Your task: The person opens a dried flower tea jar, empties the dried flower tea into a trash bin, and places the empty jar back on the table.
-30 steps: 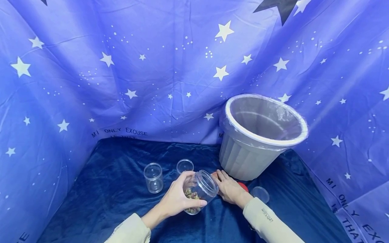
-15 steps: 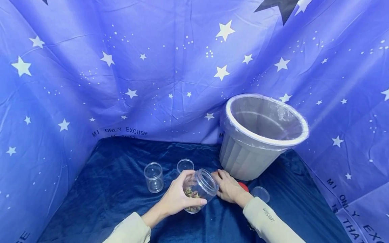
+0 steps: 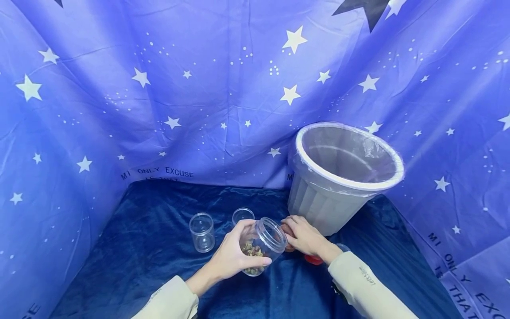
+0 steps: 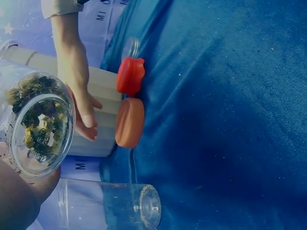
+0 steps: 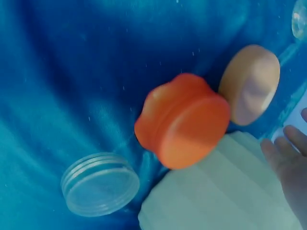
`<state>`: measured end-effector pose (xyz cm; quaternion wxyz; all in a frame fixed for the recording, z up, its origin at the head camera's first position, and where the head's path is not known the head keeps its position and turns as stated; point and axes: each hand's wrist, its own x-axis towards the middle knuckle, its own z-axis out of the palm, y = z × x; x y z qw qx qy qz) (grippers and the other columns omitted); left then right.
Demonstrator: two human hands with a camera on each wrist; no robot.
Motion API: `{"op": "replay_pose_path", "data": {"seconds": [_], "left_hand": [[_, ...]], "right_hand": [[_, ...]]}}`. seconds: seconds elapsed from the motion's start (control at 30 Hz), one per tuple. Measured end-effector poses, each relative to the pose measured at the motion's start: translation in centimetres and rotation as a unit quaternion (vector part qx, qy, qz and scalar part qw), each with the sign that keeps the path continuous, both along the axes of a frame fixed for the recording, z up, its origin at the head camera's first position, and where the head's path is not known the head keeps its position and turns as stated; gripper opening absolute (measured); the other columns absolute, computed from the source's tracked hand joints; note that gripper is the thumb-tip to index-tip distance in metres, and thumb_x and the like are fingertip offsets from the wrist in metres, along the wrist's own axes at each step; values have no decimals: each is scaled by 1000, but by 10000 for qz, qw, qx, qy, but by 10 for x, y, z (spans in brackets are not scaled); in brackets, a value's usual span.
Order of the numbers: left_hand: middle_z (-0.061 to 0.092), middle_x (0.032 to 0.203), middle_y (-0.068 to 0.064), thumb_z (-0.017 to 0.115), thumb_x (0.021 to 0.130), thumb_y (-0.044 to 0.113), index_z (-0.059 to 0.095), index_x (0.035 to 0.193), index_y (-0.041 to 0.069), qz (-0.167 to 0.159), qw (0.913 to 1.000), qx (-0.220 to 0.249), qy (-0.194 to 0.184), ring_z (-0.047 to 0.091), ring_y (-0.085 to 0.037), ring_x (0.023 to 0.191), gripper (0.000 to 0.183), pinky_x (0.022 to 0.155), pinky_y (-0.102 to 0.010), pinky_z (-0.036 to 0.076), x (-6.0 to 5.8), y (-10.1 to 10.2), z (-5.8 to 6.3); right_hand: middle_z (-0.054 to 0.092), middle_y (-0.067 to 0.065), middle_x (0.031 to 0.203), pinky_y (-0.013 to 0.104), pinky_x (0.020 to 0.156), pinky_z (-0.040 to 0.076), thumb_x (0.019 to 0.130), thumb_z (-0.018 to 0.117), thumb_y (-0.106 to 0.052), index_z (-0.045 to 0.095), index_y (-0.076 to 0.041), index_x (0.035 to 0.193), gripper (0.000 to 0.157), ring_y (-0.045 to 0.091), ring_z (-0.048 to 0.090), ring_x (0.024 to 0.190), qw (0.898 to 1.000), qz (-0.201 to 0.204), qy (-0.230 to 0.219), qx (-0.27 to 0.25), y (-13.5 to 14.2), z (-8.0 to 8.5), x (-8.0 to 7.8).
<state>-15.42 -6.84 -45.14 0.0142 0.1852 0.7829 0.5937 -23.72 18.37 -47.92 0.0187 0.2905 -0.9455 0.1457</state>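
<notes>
My left hand [image 3: 231, 259] grips a clear jar [image 3: 256, 235], fingers behind it and thumb across its front. The jar is tilted, its uncovered mouth towards the right. Dried flower buds [image 4: 41, 117] lie in its lower part. My right hand [image 3: 308, 237] hovers beside the bin with its fingers loosely extended. In the left wrist view it is apart from the brown round lid-like disc [image 4: 129, 122] below it. A red scalloped lid-like piece [image 5: 182, 124] lies beside that disc, and a shallow clear lid [image 5: 100, 184] lies farther along.
A grey bin [image 3: 318, 204] with a plastic liner stands behind my right hand. Two clear jars stand at the left, one upright jar [image 3: 202, 232] in full view and another jar [image 3: 243, 215] partly behind my left hand. Dark blue cloth [image 3: 159, 212] covers the surface.
My right hand has lifted and shifted slightly, uncovering more of the brown disc. Its forearm now hides most of the clear lid. My left hand and the jar have barely moved.
</notes>
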Motion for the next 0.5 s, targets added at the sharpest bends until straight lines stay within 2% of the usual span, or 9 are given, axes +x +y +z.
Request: {"op": "replay_pose_path", "data": {"seconds": [0.13,0.3,0.5], "left_hand": [[65,131,-1,87,71,30,43,137,14,-60,9999,23,151,65,-18,116,81,100,-39,50,-1,0,5],[65,131,4,88,71,29,44,136,19,-82,9998,69,179,64,-15,116,79,101,-37,50,-2,-2,14],[66,129,0,88,70,29,45,135,18,32,9986,-22,520,65,-18,115,79,100,-42,50,-8,-6,27]], "right_hand": [[63,15,124,50,100,47,97,57,-30,61,-3,125,39,34,59,117,9996,-124,-124,-218,2,10,-3],[64,14,125,50,102,47,98,56,-32,61,-4,126,41,33,60,120,9979,-107,-293,-574,-1,28,-3],[66,12,125,47,98,51,97,58,-33,61,-7,128,40,29,64,114,9947,71,-311,-974,-10,53,-7]]}}
